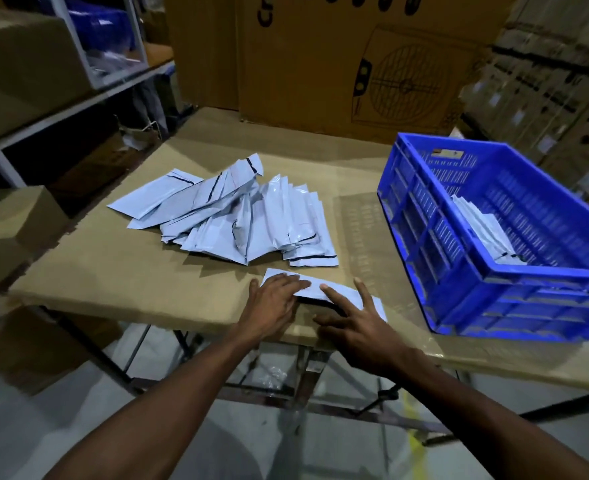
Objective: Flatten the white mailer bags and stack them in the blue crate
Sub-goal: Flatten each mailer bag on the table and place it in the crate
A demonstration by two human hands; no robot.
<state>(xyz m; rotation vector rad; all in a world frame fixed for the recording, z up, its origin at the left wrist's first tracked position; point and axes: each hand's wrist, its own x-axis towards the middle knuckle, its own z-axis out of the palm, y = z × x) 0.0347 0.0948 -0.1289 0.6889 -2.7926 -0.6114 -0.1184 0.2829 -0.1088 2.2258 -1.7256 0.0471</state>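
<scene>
Two hands, the left and the right, press on one white mailer bag at the near edge of one cardboard-covered worktop. Beyond it lies one loose pile of mailer bags, well over a dozen, too overlapped for an exact count. One blue crate on the right holds a small stack of bags, number unclear.
</scene>
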